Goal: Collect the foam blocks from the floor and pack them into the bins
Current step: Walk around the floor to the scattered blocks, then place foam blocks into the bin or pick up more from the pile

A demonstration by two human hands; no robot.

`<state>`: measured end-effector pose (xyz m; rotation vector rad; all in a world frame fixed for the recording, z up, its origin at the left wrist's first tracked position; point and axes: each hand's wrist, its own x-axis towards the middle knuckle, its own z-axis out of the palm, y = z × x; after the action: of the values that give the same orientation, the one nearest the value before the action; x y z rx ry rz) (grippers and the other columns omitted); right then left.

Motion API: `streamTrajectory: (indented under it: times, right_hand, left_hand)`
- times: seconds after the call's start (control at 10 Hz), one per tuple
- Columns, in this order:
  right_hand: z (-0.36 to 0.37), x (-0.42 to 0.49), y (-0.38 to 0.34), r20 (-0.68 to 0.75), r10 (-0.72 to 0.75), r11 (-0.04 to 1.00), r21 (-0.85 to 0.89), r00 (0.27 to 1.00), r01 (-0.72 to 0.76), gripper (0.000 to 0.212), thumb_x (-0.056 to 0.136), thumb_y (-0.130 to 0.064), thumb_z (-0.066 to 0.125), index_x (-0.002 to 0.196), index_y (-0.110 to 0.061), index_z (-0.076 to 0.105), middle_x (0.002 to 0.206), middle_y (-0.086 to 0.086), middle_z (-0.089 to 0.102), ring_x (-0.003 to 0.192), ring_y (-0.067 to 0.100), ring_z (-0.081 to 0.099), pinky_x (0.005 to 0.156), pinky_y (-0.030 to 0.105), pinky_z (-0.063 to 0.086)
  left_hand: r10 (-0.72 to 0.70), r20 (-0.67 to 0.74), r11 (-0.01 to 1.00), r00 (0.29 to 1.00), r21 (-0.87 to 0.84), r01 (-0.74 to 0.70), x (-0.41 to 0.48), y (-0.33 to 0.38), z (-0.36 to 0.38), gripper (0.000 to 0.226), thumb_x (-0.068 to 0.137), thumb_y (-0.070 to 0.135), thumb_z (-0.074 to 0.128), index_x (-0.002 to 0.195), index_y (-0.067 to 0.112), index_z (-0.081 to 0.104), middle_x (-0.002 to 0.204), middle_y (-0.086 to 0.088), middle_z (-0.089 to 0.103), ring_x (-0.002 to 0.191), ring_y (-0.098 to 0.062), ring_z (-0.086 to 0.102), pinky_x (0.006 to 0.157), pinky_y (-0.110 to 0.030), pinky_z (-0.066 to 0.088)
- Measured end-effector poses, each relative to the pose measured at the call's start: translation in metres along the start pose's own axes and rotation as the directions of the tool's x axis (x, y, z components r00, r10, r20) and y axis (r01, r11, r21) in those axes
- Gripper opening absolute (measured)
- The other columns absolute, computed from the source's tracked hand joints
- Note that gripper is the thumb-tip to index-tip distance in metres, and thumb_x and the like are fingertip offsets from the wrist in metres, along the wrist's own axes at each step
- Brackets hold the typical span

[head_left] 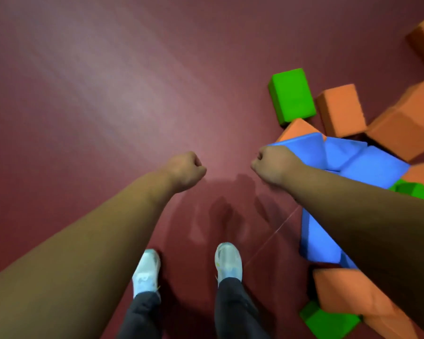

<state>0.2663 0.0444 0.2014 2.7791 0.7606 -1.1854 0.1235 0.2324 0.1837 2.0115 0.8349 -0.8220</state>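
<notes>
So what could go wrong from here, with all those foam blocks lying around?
The blue blocks lie heaped against the orange blocks in a loose pile, so pulling one out may tumble the rest. The nearest orange block sits not far from the right shoe, a possible trip on a sideways step. No bin is in view, so an armful might spill on the way.

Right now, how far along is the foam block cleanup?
Done: nothing I can confirm; no bin is in view. In hand: nothing; the left hand and right hand are both empty fists. Left: everything visible, lying on the floor to the person's right, including a green block, an orange block and blue blocks, none picked up.
</notes>
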Motion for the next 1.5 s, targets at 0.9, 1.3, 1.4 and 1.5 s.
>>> streamTrajectory:
  times: [0.9, 1.3, 1.4, 1.5]
  right_hand:
    - [0.057, 0.154, 0.19, 0.055, 0.552, 0.74, 0.427, 0.832, -0.519, 0.041, 0.098, -0.023, 0.061, 0.131, 0.0, 0.055, 0.134, 0.022, 0.051, 0.126, 0.039, 0.051, 0.102, 0.036, 0.036]
    - [0.075, 0.152, 0.301, -0.102, 0.646, 0.661, 0.571, 0.757, -0.487, 0.033, 0.085, -0.035, 0.057, 0.105, -0.011, 0.066, 0.112, 0.016, 0.068, 0.107, 0.039, 0.063, 0.09, 0.045, 0.055]
    - [0.08, 0.158, 0.322, -0.069, 0.626, 0.633, 0.626, 0.777, -0.454, 0.048, 0.086, -0.048, 0.064, 0.116, -0.011, 0.063, 0.123, 0.015, 0.061, 0.112, 0.037, 0.062, 0.097, 0.044, 0.052]
    - [0.085, 0.169, 0.334, 0.052, 0.498, 0.649, 0.64, 0.866, -0.411, 0.074, 0.082, -0.071, 0.067, 0.132, -0.017, 0.059, 0.134, 0.01, 0.055, 0.121, 0.03, 0.059, 0.104, 0.044, 0.048]
  left_hand:
    - [0.065, 0.376, 0.926, 0.924, 0.322, -0.196, 0.286, 0.138, 0.068, 0.021, 0.095, 0.02, 0.059, 0.089, 0.007, 0.074, 0.091, -0.011, 0.079, 0.083, -0.029, 0.076, 0.062, -0.026, 0.054]
    - [0.092, 0.295, 0.824, 0.951, 0.514, -0.239, 0.344, 0.23, 0.168, 0.04, 0.086, 0.036, 0.059, 0.107, 0.002, 0.068, 0.11, -0.021, 0.071, 0.1, -0.037, 0.065, 0.076, -0.035, 0.045]
    - [0.166, 0.212, 0.813, 0.963, 0.523, -0.256, 0.353, 0.264, 0.174, 0.035, 0.089, 0.032, 0.058, 0.105, 0.001, 0.064, 0.11, -0.023, 0.066, 0.099, -0.037, 0.062, 0.076, -0.038, 0.043]
    - [0.327, 0.067, 0.799, 0.943, 0.513, -0.314, 0.367, 0.296, 0.174, 0.046, 0.087, 0.029, 0.057, 0.123, 0.0, 0.058, 0.129, -0.025, 0.059, 0.119, -0.043, 0.058, 0.09, -0.043, 0.047]
